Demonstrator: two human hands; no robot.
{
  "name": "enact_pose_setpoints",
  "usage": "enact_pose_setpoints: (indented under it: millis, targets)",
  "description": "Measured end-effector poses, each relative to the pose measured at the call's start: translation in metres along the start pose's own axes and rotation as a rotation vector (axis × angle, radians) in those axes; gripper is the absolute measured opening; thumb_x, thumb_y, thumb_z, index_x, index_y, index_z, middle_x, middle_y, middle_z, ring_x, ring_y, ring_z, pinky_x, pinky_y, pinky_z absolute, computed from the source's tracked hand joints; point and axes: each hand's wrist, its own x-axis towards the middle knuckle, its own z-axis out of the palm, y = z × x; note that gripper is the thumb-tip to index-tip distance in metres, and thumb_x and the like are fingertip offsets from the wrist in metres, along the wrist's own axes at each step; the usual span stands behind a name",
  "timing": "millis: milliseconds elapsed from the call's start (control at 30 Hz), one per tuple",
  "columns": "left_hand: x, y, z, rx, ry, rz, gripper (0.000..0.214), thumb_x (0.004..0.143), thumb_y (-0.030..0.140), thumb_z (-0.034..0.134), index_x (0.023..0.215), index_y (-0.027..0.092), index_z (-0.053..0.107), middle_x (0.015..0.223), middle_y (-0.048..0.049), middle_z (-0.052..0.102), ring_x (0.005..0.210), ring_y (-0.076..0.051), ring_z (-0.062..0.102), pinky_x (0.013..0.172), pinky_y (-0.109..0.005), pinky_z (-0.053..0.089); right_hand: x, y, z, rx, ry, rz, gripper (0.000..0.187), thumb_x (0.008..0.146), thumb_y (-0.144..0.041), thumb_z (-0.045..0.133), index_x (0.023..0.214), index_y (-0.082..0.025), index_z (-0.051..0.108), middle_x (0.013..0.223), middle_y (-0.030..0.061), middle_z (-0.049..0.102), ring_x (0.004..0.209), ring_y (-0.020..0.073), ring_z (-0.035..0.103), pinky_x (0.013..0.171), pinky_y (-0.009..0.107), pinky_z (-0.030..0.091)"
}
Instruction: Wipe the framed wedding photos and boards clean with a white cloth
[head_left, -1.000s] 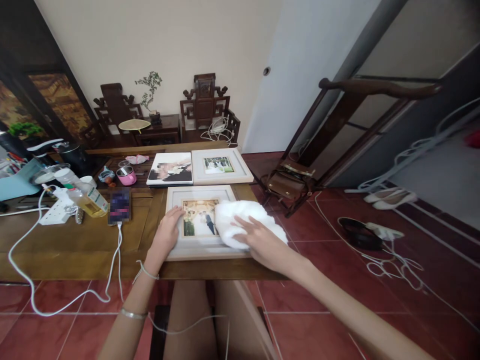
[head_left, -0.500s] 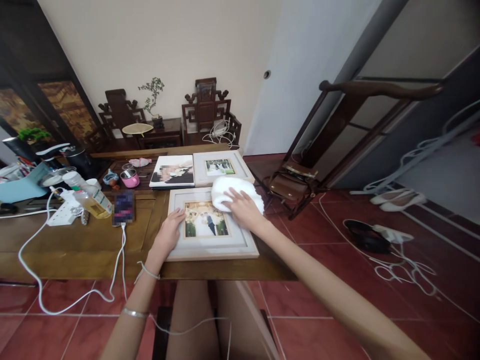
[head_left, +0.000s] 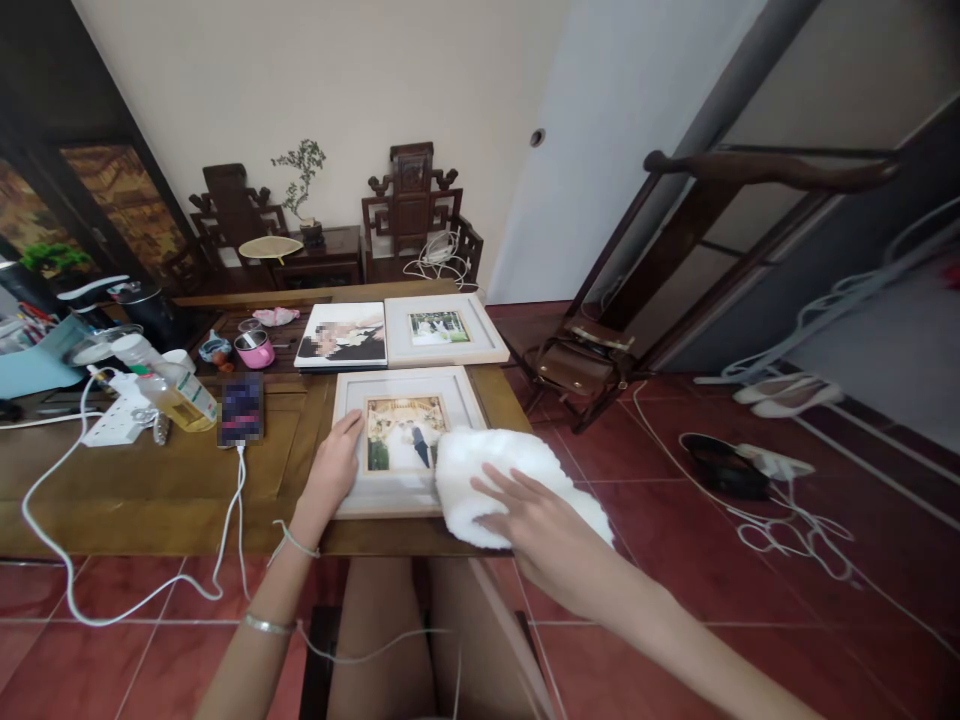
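A pale wooden picture frame with a wedding photo lies flat at the table's front edge. My left hand grips its left side, fingers resting over the border. Under my right hand is a fluffy white cloth, bunched and pressed on the frame's lower right corner. The cloth hides that corner and hangs past the table's edge. Just behind lie a second framed photo and a photo album or print with a white top part.
On the left of the wooden table are a charging phone, a bottle of yellowish liquid, a power strip and a pink cup. A white cable loops off the front. A wooden chair stands right.
My right hand has slid the white cloth toward me and to the right, from the frame's upper right to its lower right corner. My left hand stays on the left border.
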Motion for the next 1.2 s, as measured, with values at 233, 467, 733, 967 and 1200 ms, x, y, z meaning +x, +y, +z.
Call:
enact_pose_setpoints:
  millis: [233,467,733,967,1200]
  targets:
    - [0.002,-0.006,0.002,0.046,-0.050,0.031,0.065,0.069,-0.009,0.035,0.128,0.012,0.051,0.138,-0.0129,0.049,0.130,-0.020,0.043,0.110,-0.039,0.035,0.035,0.029,0.013,-0.076,0.146,0.119,0.057,0.065,0.000,0.046,0.114,-0.022,0.066,0.137,0.0078,0.050,0.134,0.0284,0.034,0.109,0.046,0.031]
    - [0.002,-0.004,-0.001,0.029,-0.060,0.028,0.065,0.068,-0.010,0.035,0.127,0.012,0.052,0.137,-0.0130,0.050,0.131,-0.020,0.042,0.111,-0.038,0.035,0.120,0.072,0.007,-0.124,0.192,0.262,0.049,0.073,-0.004,0.047,0.118,-0.016,0.062,0.139,0.0116,0.047,0.136,0.0296,0.028,0.107,0.051,0.025]
    - [0.000,-0.005,0.001,0.038,-0.033,0.032,0.068,0.066,-0.011,0.034,0.127,0.016,0.052,0.137,-0.0104,0.050,0.131,-0.020,0.042,0.110,-0.040,0.035,0.161,0.051,0.010,-0.180,0.130,0.066,0.044,0.076,-0.005,0.047,0.113,-0.019,0.064,0.142,0.0085,0.045,0.137,0.0241,0.027,0.109,0.047,0.019]
    - [0.001,-0.006,0.000,0.071,-0.041,0.042,0.067,0.068,-0.011,0.034,0.127,0.014,0.052,0.137,-0.0117,0.050,0.130,-0.020,0.043,0.111,-0.040,0.035,0.126,0.074,-0.001,-0.162,0.167,0.218,0.042,0.075,-0.003,0.046,0.110,-0.016,0.066,0.129,0.0121,0.058,0.131,0.0274,0.037,0.106,0.048,0.024]
    - [0.001,-0.003,0.001,0.064,-0.041,0.043,0.070,0.065,-0.012,0.035,0.127,0.015,0.051,0.137,-0.0117,0.050,0.131,-0.020,0.042,0.111,-0.040,0.034,0.163,0.043,0.002,-0.162,0.143,0.137,0.031,0.080,-0.012,0.052,0.106,-0.016,0.067,0.130,0.0124,0.056,0.131,0.0268,0.036,0.107,0.045,0.024]
